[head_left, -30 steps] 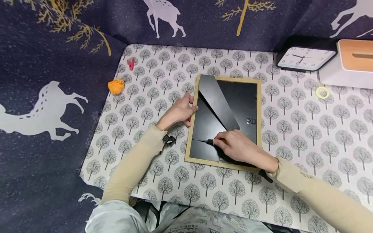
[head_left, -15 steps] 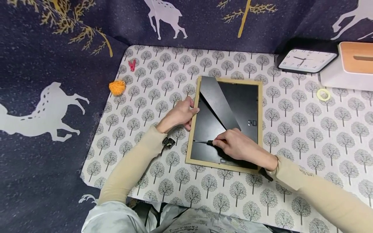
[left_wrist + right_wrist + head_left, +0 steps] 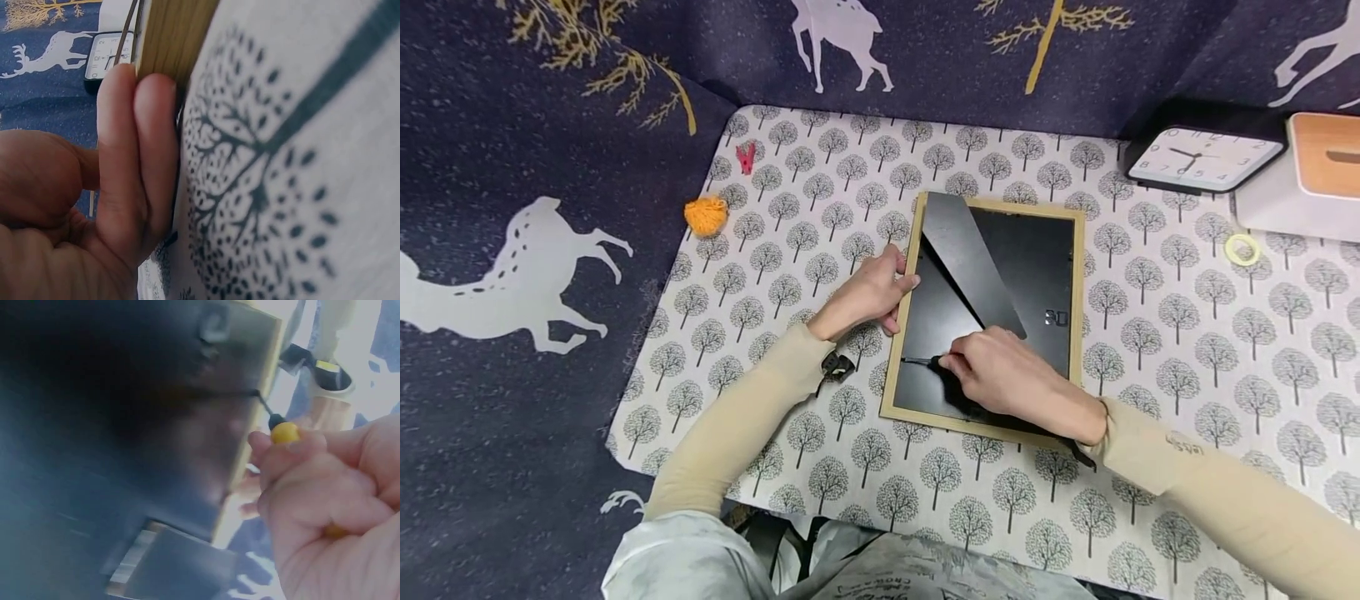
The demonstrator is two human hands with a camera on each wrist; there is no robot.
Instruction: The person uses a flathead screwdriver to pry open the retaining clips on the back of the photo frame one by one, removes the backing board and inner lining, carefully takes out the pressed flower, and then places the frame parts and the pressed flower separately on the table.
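A picture frame (image 3: 1078,292) with a light wooden border lies back side up on the table, its black backing board (image 3: 1026,250) showing. A black stand leg (image 3: 973,262) slants across the backing. My left hand (image 3: 872,287) holds the frame's left side, thumb on the border. In the left wrist view, two fingers (image 3: 119,144) press against the wooden side. My right hand (image 3: 1007,375) grips a screwdriver (image 3: 285,432) with a yellow and black handle. Its thin shaft points left, the tip right at the inner left border near the lower corner. My palm hides most of the handle.
A clock (image 3: 1206,158) and a white box with a wooden lid (image 3: 1330,154) stand at the back right, near a pale yellow tape ring (image 3: 1242,249). Orange yarn (image 3: 706,217) and a red clothespin (image 3: 746,157) lie at the left edge.
My right hand has shifted slightly left along the backing, covering more of the screwdriver handle and the lower metal hanger. The left hand keeps its hold on the border. The head view has shifted a little.
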